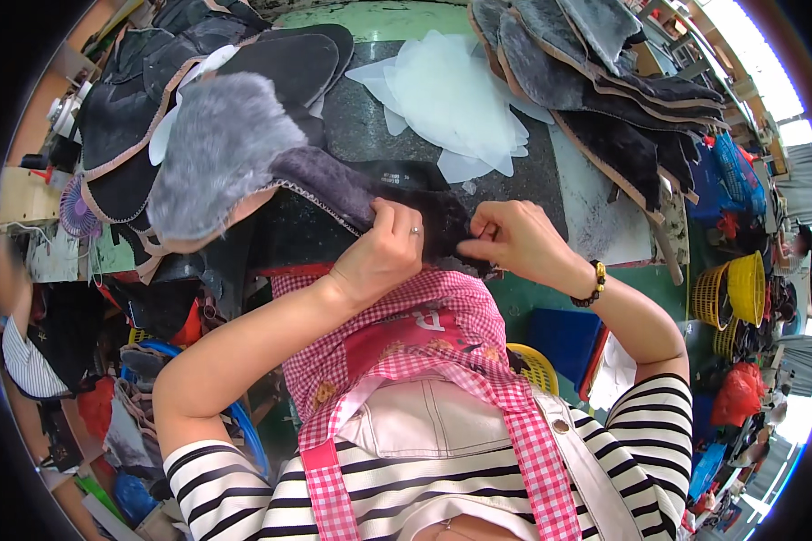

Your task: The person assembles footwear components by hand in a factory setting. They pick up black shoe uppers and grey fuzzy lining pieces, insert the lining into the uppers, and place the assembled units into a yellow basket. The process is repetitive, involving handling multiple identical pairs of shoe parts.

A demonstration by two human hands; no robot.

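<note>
Beside the apron (pixel 388 329) stands one yellow basket (pixel 538 368), its contents hidden. The left hand (pixel 390 242) and right hand (pixel 525 239) hold one furry piece (pixel 320 183) above the desk's (pixel 541 171) near edge, fingers pinched on its dark part. Its left end is fluffy grey, with pale zigzag stitching along the edge. Beyond lie two dark stacks (pixel 604 77), with white sheets (pixel 460 99) between. Far right, three yellow tubs (pixel 746 287) show; their contents I cannot tell.
</note>
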